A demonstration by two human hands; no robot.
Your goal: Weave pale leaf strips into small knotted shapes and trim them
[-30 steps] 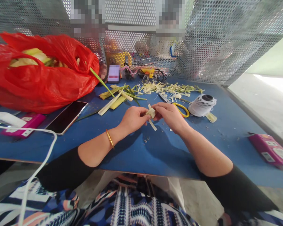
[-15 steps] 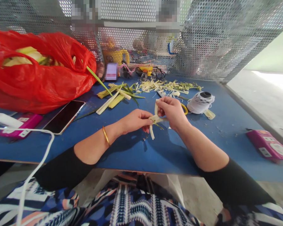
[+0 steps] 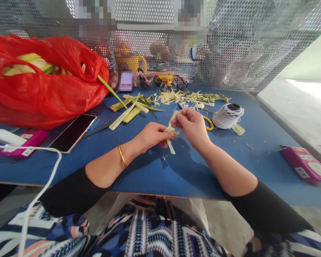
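Observation:
My left hand (image 3: 157,136) pinches a pale, folded leaf strip (image 3: 171,146) between thumb and fingers; one end of it hangs down below the thumb. On the upper part of the same pale piece, my right hand (image 3: 192,123) has its thumb and fingertips closed. The strips cross between the two hands, and the fingers partly hide how they are folded. Just past my right hand lie scissors with a yellow handle (image 3: 209,123), partly covered by the hand. A white thread spool (image 3: 228,117) stands to the right of them.
Cut leaf pieces (image 3: 132,114) and a heap of pale shreds (image 3: 187,98) lie farther back. At left are a red plastic bag (image 3: 69,96), a phone (image 3: 72,134) and a white cable (image 3: 56,164). A magenta packet (image 3: 306,164) lies at right. Behind stands a perforated metal screen (image 3: 230,46).
The upper end of the pale leaf strip has tilted to the left, and my right hand has shifted slightly left with it. My left hand has turned a little, still pinching the piece.

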